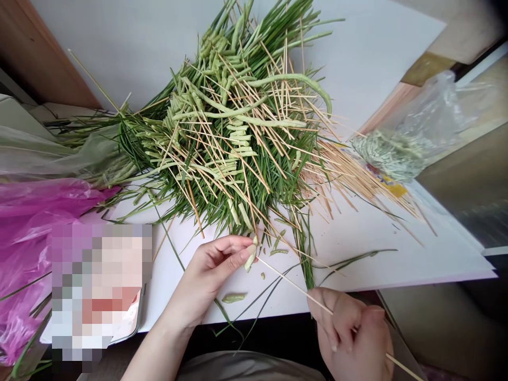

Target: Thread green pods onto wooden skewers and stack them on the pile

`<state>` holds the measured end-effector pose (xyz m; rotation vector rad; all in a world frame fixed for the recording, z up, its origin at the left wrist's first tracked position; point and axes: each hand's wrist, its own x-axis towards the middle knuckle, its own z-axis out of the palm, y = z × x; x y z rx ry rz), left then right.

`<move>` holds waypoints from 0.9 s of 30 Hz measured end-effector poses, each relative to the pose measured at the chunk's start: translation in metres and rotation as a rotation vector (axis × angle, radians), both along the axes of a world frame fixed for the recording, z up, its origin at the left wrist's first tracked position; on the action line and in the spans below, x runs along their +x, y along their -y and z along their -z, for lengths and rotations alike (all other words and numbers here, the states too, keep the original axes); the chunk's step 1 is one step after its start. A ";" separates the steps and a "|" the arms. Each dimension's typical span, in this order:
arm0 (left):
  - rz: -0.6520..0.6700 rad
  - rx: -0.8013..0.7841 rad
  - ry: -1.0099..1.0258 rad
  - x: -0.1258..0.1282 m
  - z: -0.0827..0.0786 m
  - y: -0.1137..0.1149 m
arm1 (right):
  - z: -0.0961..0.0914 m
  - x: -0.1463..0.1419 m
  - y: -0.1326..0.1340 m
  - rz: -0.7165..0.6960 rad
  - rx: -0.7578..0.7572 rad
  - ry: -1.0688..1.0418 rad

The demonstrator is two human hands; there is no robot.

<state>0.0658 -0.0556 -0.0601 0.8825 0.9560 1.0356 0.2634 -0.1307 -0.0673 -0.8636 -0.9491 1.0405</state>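
My left hand (216, 267) pinches a short pale green bean piece (251, 257) between thumb and fingers, just above the white board (357, 248). My right hand (351, 333), at the lower right, is closed on a thin bamboo skewer (289, 283) whose tip reaches the bean piece. Right behind them lies a big heap of green beans (234, 132), chive-like leaves and loose skewers. A cut bean piece (234, 298) lies on the board below my left hand.
A pink plastic bag (27, 233) lies at the left. At the right, a clear plastic bag (413, 137) holds green pieces, with a spread of bare skewers (357, 180) beside it. A blurred patch covers the lower left.
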 end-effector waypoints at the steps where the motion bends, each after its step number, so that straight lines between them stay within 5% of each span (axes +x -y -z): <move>1: 0.003 0.000 0.002 0.000 0.000 0.000 | 0.001 0.000 0.000 0.005 0.000 0.000; 27: 0.003 -0.091 0.181 0.005 -0.002 0.002 | 0.022 0.017 0.007 -0.022 -0.025 -0.036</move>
